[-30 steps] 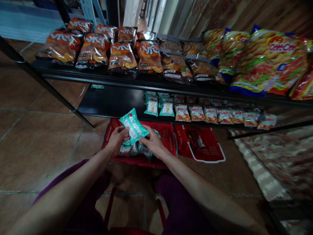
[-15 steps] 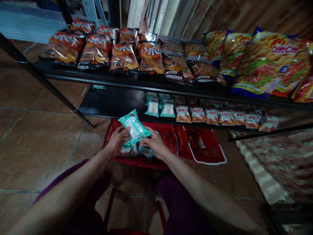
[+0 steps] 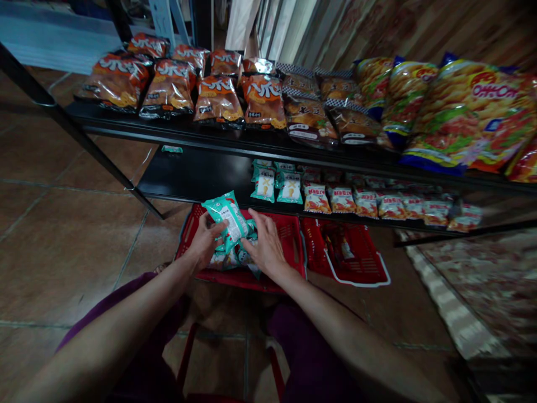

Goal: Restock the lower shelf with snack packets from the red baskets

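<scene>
We pinched the teal packet [image 3: 229, 219] between left hand [image 3: 205, 242] and right hand [image 3: 265, 245] above the red basket [image 3: 289, 246]; shelf gap [image 3: 201, 173] at eleven o'clock; a level, two-handed grip seemed best.

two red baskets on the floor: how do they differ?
The left red basket holds a heap of teal packets, and both hands, left hand and right hand, work over it. The right red basket looks nearly bare, one small item inside, untouched. Both are red plastic mesh, side by side below the shelf.
</scene>
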`<move>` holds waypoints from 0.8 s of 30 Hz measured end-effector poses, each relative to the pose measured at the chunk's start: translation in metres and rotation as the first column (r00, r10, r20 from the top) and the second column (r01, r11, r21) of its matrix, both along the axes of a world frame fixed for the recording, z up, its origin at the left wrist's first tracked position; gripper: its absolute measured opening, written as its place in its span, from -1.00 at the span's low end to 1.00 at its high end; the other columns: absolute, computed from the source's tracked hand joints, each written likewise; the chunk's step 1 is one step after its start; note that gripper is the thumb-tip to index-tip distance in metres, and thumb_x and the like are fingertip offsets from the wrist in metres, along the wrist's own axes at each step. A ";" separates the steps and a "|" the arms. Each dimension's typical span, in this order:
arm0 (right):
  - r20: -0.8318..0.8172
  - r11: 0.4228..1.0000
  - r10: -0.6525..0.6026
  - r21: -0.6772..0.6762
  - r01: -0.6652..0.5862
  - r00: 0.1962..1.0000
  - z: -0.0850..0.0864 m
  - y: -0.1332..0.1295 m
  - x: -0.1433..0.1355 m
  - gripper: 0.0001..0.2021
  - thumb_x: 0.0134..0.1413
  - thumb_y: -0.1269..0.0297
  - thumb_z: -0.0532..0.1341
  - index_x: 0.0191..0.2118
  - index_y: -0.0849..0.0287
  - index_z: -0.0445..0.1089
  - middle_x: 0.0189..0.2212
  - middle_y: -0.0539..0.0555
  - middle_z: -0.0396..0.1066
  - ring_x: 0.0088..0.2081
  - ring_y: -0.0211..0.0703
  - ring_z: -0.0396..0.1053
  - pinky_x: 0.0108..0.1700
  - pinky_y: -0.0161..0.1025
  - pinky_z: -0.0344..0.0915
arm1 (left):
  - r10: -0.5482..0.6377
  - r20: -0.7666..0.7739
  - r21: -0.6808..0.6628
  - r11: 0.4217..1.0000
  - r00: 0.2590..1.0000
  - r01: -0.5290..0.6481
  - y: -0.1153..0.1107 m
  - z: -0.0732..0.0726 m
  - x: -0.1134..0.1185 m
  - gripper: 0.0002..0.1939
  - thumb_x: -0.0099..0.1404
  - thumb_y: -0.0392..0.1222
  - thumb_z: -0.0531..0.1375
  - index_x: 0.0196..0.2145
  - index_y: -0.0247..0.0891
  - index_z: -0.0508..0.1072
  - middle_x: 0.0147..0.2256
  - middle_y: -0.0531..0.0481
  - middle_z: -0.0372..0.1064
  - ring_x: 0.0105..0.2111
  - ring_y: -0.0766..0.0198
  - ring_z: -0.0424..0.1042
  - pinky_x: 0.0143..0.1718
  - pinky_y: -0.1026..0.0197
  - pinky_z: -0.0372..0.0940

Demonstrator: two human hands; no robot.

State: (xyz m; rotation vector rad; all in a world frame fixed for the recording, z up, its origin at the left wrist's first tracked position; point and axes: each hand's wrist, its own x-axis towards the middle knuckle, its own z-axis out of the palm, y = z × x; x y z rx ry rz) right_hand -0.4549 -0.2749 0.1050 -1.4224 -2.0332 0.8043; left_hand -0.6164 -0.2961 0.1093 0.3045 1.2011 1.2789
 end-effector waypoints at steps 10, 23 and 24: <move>0.236 0.946 0.267 0.121 -0.301 0.934 -0.002 -0.008 0.001 -0.42 0.16 0.04 0.13 0.25 0.15 0.14 0.13 0.25 0.20 0.14 0.10 0.18 0.16 0.06 0.20 | -0.014 -0.061 -0.071 0.997 0.998 0.010 -0.003 0.006 0.005 -0.61 0.08 -0.20 0.30 -0.13 -0.19 0.31 -0.22 0.00 0.38 -0.40 0.35 0.40 -0.36 0.24 0.33; -0.138 0.990 -0.064 -0.137 0.045 0.988 0.002 0.005 0.002 -0.56 0.13 0.13 0.15 0.12 0.12 0.29 -0.04 0.14 0.44 -0.04 0.00 0.39 0.05 -0.05 0.28 | -0.071 0.051 0.022 0.997 0.996 0.070 -0.006 0.007 0.004 -0.62 0.15 -0.04 0.25 -0.13 -0.27 0.32 -0.36 -0.04 0.37 -0.33 0.22 0.45 -0.26 0.12 0.40; -0.215 0.968 -0.147 -0.231 0.096 0.965 0.000 0.007 0.001 -0.58 0.10 0.10 0.17 0.07 0.10 0.33 -0.11 0.11 0.47 -0.12 -0.03 0.42 -0.01 -0.08 0.32 | -0.067 0.007 0.018 0.998 0.998 0.067 -0.006 0.006 0.003 -0.62 0.13 -0.05 0.27 -0.15 -0.27 0.34 -0.33 -0.05 0.38 -0.32 0.22 0.45 -0.26 0.13 0.39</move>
